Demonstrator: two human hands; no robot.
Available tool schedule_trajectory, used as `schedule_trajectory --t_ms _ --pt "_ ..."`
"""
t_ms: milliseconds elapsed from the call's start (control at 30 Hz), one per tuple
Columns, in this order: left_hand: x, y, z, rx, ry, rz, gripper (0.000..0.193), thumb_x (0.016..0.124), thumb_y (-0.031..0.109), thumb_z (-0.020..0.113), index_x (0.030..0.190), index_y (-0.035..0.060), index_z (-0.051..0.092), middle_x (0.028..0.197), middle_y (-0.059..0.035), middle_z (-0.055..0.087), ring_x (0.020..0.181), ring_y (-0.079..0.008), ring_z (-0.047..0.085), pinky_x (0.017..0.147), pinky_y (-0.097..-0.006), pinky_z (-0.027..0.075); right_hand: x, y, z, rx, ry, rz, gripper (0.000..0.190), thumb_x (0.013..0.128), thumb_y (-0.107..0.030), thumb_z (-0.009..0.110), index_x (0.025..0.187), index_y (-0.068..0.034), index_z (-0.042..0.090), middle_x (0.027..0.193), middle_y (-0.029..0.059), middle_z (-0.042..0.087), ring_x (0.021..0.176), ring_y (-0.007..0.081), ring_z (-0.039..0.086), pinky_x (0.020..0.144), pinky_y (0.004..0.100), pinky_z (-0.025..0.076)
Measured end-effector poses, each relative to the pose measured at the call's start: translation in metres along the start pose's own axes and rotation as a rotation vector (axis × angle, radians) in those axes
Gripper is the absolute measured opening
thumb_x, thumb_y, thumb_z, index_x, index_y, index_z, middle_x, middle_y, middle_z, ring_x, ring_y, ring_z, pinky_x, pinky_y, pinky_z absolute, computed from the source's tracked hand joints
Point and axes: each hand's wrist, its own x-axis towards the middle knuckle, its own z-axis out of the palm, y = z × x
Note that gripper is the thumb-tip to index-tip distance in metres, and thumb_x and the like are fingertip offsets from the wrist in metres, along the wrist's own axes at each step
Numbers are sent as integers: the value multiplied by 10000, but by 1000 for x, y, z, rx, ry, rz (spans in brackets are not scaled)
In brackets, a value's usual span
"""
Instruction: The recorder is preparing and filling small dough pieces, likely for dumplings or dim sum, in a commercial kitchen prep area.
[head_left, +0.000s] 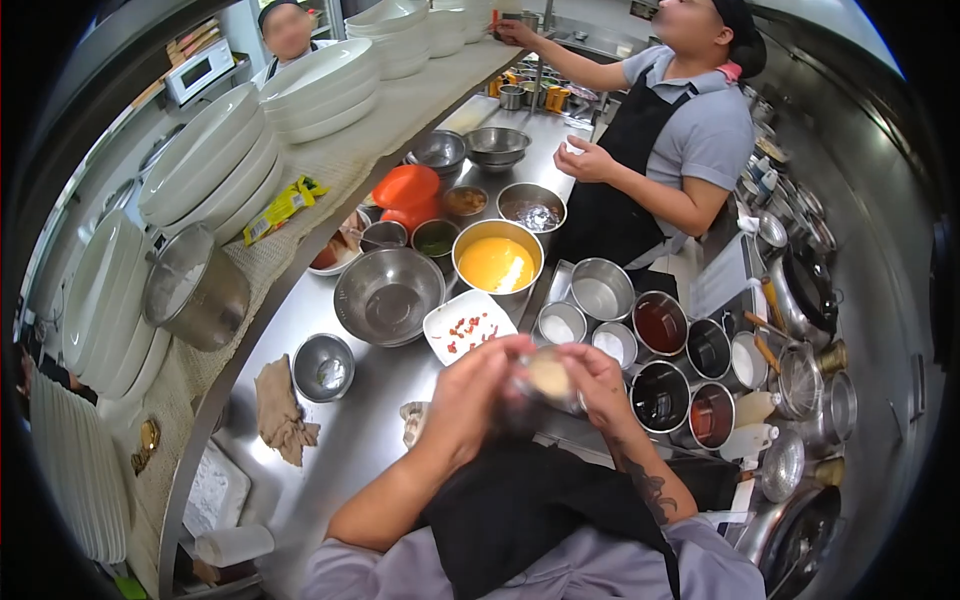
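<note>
My left hand (472, 401) and my right hand (600, 386) are raised before my black apron. Between them they hold a small round container (551, 375) with pale yellowish contents; it is blurred, so its exact kind cannot be told. Just beyond my left hand lies a square white plate (450, 315) with chopped red pieces, probably chilli. Behind the plate stands a metal pot of yellow liquid (495, 262), which looks like beaten egg. To the plate's left is a wide steel bowl (390, 296). Near my right hand are metal pots of white granules (613, 345) and dark liquid (660, 395).
A shelf (420, 90) with stacked white dishes (217, 172) runs along the left. Below it are a brown cloth (285, 412) and a small steel bowl (323, 367). A co-worker (675, 120) stands at the right behind the counter; another person (287, 37) is beyond the shelf. Woks (802, 277) line the right.
</note>
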Motion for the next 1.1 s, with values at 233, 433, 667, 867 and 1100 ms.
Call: schedule_trajectory --t_ms 233,433,667,867,1100 --pt "23 -109 -16 -584 -60 -567 579 1047 493 448 1385 27 504 1341 -112 602 1172 -227 604 947 -369 504 8 -4 17 -773 -110 -702 217 965 -112 626 1129 28 652 1037 144 624 895 270 621 779 336 494" --pt "46 -87 -92 715 59 -1 287 966 204 678 1166 0 703 1078 -105 730 1006 -167 666 850 -282 499 -9 60 -48 -772 -25 -336 214 977 -150 626 1089 30 663 942 134 631 798 217 611 724 320 491" --pt "103 -94 -166 1625 129 442 73 776 26 630 796 36 700 865 -169 667 880 -373 637 791 -480 513 -29 62 -59 -819 17 -282 192 927 -108 690 1066 23 668 932 98 629 652 147 520 615 283 461" --pt "135 -109 -160 1813 -44 418 85 784 57 646 810 44 725 858 -164 679 831 -354 669 723 -456 547 -33 60 -55 -906 30 -332 197 909 -88 704 1068 21 663 943 102 627 654 160 549 602 287 468" --pt "151 -130 -155 1917 -45 394 132 816 136 636 832 132 767 844 -116 701 801 -278 711 670 -407 565 -36 64 -64 -955 59 -348 197 882 -79 709 1053 7 659 952 114 631 655 193 568 602 307 479"
